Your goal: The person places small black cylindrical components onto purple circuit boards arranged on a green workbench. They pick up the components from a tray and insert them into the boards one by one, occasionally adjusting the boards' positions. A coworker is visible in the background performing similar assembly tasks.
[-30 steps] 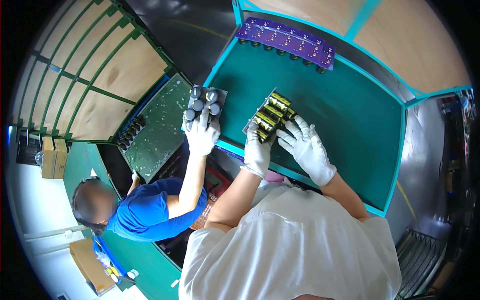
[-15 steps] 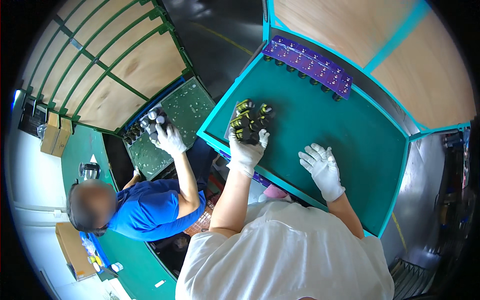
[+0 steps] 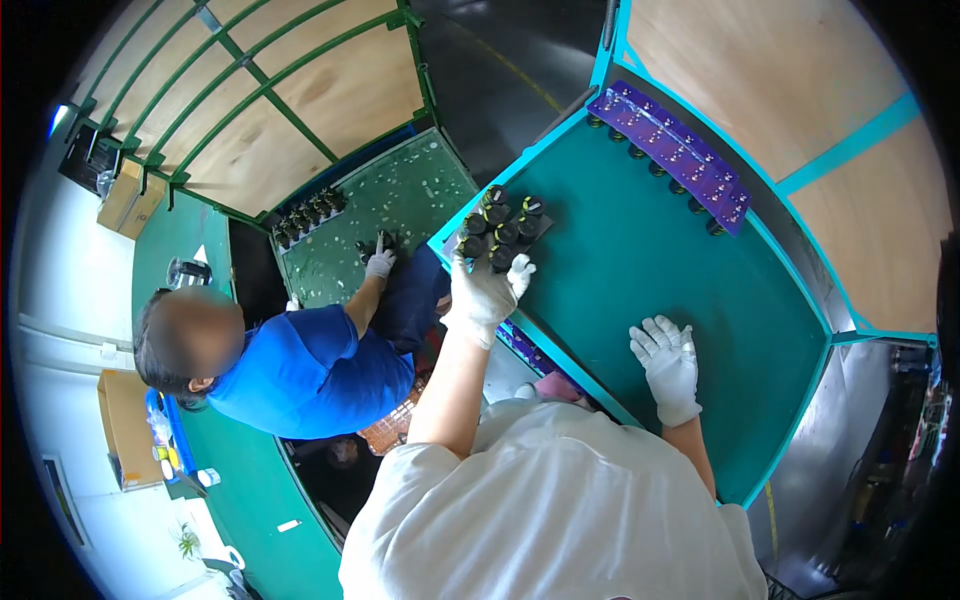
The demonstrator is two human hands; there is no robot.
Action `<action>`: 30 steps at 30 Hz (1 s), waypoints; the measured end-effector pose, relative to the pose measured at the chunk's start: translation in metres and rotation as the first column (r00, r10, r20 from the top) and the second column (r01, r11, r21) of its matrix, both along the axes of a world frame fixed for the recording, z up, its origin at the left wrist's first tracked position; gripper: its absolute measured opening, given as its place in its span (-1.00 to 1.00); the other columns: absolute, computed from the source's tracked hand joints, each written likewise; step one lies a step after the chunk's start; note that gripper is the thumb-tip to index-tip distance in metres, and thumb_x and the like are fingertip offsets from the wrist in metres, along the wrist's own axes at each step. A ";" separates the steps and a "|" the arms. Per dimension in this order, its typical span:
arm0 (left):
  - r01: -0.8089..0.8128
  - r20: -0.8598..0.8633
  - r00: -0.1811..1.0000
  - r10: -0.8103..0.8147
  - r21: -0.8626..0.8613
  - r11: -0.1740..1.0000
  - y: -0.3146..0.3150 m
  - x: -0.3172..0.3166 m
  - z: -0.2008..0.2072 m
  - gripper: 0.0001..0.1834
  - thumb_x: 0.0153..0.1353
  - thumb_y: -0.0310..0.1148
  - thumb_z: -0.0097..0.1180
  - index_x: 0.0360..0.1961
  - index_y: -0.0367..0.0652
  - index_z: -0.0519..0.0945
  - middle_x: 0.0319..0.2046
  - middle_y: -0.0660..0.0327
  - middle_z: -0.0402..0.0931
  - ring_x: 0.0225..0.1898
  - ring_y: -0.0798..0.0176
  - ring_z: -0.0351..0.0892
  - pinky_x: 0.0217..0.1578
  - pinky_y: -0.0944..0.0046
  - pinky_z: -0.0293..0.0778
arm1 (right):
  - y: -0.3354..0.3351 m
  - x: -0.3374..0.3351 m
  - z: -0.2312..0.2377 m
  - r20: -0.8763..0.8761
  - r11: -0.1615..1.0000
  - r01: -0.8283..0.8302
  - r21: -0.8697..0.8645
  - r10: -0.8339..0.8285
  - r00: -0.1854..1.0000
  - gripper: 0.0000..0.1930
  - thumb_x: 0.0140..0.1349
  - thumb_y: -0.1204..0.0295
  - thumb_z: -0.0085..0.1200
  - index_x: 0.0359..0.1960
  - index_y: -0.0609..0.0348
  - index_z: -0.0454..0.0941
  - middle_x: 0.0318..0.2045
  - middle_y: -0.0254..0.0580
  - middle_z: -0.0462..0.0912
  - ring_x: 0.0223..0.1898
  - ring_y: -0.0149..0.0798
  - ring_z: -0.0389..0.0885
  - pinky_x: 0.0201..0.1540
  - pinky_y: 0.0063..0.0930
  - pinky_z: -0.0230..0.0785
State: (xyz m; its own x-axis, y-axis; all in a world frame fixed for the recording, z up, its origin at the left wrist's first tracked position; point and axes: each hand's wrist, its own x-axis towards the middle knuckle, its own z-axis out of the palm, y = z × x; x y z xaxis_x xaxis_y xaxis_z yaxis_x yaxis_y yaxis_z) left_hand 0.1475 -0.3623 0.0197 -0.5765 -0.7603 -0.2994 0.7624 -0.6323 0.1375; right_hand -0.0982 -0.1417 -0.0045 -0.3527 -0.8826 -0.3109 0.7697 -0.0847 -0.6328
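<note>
My left hand [image 3: 487, 298], in a white glove, holds the near edge of a flat board [image 3: 544, 224] over the left side of the green work table [image 3: 610, 290]. Upright on that board stand several black cylindrical parts [image 3: 505, 233] with yellow-green markings. They hide most of the board and some of my fingertips. My right hand [image 3: 668, 370], also gloved in white, is empty with its fingers stretched out, by the table's near right part.
A row of purple circuit boards [image 3: 680, 150] with black parts beneath lies along the table's far edge. Turquoise framing [image 3: 815, 262] borders the table. To the left, a co-worker in blue [image 3: 300, 370] reaches over a speckled green bench [image 3: 400, 180] with black parts [image 3: 310, 215].
The board in my left hand has tilted, so the parts' round tops now face up. My right hand stays spread. The co-worker's hand has moved, and a set of parts now stands at their bench's edge.
</note>
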 end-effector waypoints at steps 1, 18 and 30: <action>-0.053 0.003 0.999 0.053 -0.009 0.999 0.005 -0.001 -0.003 -0.34 0.24 0.23 -0.07 0.25 0.13 0.31 0.11 0.03 0.40 -0.21 -0.01 0.56 -0.21 -0.04 0.59 | 0.000 -0.002 -0.002 -0.010 1.000 0.002 0.009 -0.002 1.000 -0.39 0.44 -0.02 -0.31 0.19 0.34 0.26 0.14 0.11 0.38 0.18 0.13 0.39 0.22 -0.04 0.26; 0.158 0.583 0.632 0.511 -0.742 0.652 0.097 -0.065 -0.039 -0.61 0.32 -0.35 0.08 0.14 -0.21 0.40 -0.22 0.14 0.50 -0.32 0.29 0.58 -0.24 0.23 0.57 | 0.002 -0.005 -0.017 -0.308 0.986 -0.013 0.166 0.064 0.949 -0.48 0.36 0.10 -0.09 0.11 0.35 0.34 -0.05 0.08 0.55 -0.09 0.03 0.63 -0.06 -0.20 0.52; 0.821 0.612 0.338 0.715 -0.563 0.093 0.108 -0.064 -0.015 -0.70 0.22 -0.18 0.07 -0.19 -0.17 0.62 -0.23 0.05 0.60 -0.23 -0.02 0.61 -0.17 0.09 0.53 | 0.009 -0.005 -0.022 -0.444 0.986 -0.018 0.164 0.090 0.891 -0.44 0.39 0.05 -0.16 0.17 0.32 0.30 0.07 0.10 0.46 0.00 -0.02 0.54 0.01 -0.28 0.43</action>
State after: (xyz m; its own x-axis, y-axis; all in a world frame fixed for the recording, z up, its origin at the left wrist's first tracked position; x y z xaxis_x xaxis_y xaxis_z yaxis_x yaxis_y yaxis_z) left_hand 0.0833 -0.2546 0.0046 -0.6816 -0.6906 0.2417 -0.3245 0.5814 0.7461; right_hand -0.1030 -0.1327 -0.0267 -0.4393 -0.8592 -0.2622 0.4013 0.0735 -0.9130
